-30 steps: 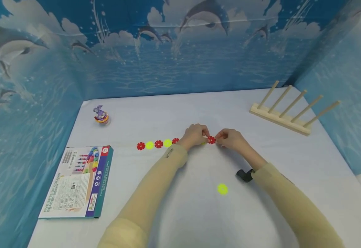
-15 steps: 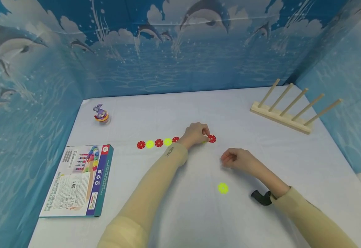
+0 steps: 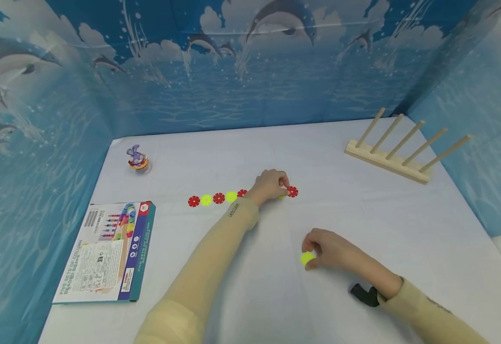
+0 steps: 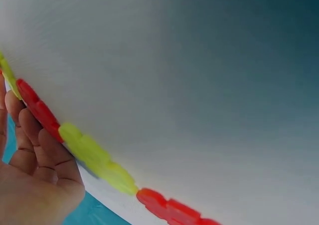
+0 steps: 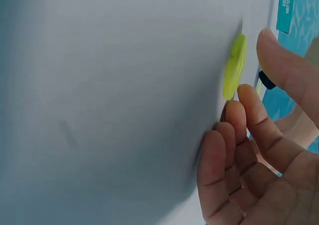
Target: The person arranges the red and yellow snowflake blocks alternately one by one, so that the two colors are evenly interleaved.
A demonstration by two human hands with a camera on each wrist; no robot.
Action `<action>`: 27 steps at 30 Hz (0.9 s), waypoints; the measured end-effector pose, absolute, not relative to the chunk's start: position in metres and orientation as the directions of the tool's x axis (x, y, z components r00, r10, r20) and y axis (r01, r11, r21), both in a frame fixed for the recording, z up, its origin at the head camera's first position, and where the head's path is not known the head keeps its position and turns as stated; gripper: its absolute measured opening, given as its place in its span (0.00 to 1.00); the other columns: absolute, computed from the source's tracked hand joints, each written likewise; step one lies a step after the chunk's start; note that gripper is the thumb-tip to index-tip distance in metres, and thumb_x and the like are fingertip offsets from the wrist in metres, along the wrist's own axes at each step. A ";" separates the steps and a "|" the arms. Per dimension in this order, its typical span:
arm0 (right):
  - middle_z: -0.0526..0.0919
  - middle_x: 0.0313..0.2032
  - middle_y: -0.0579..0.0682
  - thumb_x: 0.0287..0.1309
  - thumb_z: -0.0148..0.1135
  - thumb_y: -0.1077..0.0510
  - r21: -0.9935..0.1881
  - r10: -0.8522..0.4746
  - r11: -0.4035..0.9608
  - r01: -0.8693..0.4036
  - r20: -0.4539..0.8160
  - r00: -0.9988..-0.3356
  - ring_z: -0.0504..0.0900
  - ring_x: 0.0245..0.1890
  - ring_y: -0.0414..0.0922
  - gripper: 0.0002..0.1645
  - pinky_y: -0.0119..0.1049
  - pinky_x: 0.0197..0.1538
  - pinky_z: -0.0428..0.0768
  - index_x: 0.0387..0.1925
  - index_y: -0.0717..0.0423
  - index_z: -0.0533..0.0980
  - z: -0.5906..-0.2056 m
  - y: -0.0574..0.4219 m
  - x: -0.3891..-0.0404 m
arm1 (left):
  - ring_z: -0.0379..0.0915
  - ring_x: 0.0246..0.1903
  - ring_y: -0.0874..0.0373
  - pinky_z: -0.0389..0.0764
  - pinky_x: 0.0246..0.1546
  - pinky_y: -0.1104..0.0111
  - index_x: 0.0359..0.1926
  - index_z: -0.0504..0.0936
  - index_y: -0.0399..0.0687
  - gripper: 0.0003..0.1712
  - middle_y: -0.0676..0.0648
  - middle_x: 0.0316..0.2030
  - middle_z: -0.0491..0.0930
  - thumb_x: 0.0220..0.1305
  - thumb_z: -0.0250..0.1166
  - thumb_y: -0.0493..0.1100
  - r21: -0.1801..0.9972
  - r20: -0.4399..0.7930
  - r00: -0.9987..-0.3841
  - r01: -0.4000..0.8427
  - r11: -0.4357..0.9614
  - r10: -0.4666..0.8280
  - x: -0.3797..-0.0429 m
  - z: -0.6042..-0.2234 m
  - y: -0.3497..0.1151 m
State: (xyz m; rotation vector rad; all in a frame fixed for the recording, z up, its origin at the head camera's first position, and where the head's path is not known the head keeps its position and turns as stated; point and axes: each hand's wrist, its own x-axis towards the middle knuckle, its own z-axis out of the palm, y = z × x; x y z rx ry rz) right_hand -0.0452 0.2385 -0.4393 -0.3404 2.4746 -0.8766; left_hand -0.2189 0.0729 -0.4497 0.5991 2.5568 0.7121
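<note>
A chain of notched interlocking discs, red and yellow by turns, lies across the table; a red disc (image 3: 194, 201) forms its left end. My left hand (image 3: 268, 185) covers part of it and pinches a yellow disc (image 4: 9, 75) close to the right end, beside the last red disc (image 3: 292, 191). Nearer the front, my right hand (image 3: 329, 248) is at a loose yellow disc (image 3: 307, 258), thumb and fingers spread on either side of it. In the right wrist view the thumb (image 5: 279, 58) stands apart from this disc, while a fingertip is right at its edge.
A wooden stand with upright pegs (image 3: 388, 162) sits at the back right. On the left lie a printed toy box (image 3: 100, 253) and, behind it, a small purple rabbit figure (image 3: 137, 158). Dolphin-print cloth (image 3: 250, 95) walls the table's back and sides.
My right hand has let go of the red end disc and come toward the front, to the loose yellow disc. The left hand has stayed at the chain.
</note>
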 end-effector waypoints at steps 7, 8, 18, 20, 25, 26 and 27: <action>0.73 0.31 0.42 0.38 0.82 0.56 -0.598 -0.365 0.799 -0.069 -0.390 -0.845 0.70 0.35 0.41 0.21 0.33 0.39 0.74 0.33 0.49 0.76 -0.439 0.232 -0.040 | 0.65 0.42 0.58 0.66 0.47 0.67 0.39 0.82 0.54 0.06 0.53 0.34 0.74 0.61 0.69 0.45 0.562 -0.262 -0.817 0.304 0.769 0.514 -0.219 -0.453 0.072; 0.73 0.31 0.41 0.39 0.82 0.56 -0.593 -0.362 0.802 -0.072 -0.387 -0.848 0.70 0.34 0.40 0.21 0.32 0.39 0.74 0.32 0.49 0.76 -0.440 0.232 -0.040 | 0.65 0.42 0.58 0.66 0.46 0.67 0.39 0.82 0.54 0.06 0.53 0.34 0.74 0.61 0.69 0.45 0.564 -0.261 -0.816 0.305 0.768 0.516 -0.220 -0.453 0.072; 0.72 0.30 0.41 0.40 0.80 0.60 -0.564 -0.337 0.823 -0.069 -0.386 -0.859 0.69 0.34 0.40 0.20 0.32 0.38 0.73 0.30 0.48 0.74 -0.439 0.229 -0.039 | 0.65 0.43 0.57 0.65 0.46 0.66 0.39 0.81 0.54 0.06 0.52 0.35 0.74 0.61 0.69 0.45 0.573 -0.267 -0.812 0.299 0.763 0.519 -0.220 -0.451 0.072; 0.72 0.29 0.42 0.40 0.80 0.61 -0.565 -0.325 0.824 -0.053 -0.394 -0.860 0.69 0.33 0.41 0.20 0.32 0.37 0.72 0.30 0.48 0.74 -0.438 0.229 -0.040 | 0.65 0.43 0.57 0.66 0.46 0.66 0.39 0.81 0.54 0.06 0.52 0.35 0.74 0.61 0.69 0.45 0.572 -0.270 -0.809 0.302 0.763 0.522 -0.220 -0.450 0.072; 0.73 0.26 0.42 0.43 0.79 0.61 -0.607 -0.319 0.795 -0.009 -0.405 -0.857 0.71 0.30 0.41 0.18 0.31 0.34 0.73 0.30 0.48 0.75 -0.438 0.231 -0.042 | 0.66 0.43 0.58 0.66 0.46 0.66 0.39 0.82 0.54 0.06 0.52 0.35 0.74 0.61 0.70 0.45 0.568 -0.273 -0.810 0.301 0.766 0.520 -0.221 -0.450 0.073; 0.74 0.26 0.42 0.44 0.78 0.61 -0.619 -0.327 0.785 -0.010 -0.400 -0.856 0.72 0.30 0.40 0.17 0.31 0.34 0.73 0.30 0.48 0.75 -0.438 0.233 -0.043 | 0.66 0.43 0.58 0.66 0.46 0.67 0.39 0.82 0.54 0.06 0.53 0.35 0.74 0.61 0.70 0.45 0.566 -0.272 -0.811 0.301 0.768 0.518 -0.221 -0.450 0.072; 0.75 0.26 0.42 0.45 0.78 0.60 -0.632 -0.332 0.775 -0.006 -0.400 -0.854 0.72 0.30 0.40 0.16 0.31 0.34 0.73 0.30 0.47 0.76 -0.439 0.235 -0.044 | 0.66 0.42 0.58 0.66 0.46 0.67 0.39 0.82 0.54 0.06 0.53 0.35 0.74 0.61 0.70 0.45 0.563 -0.271 -0.811 0.302 0.769 0.518 -0.221 -0.450 0.073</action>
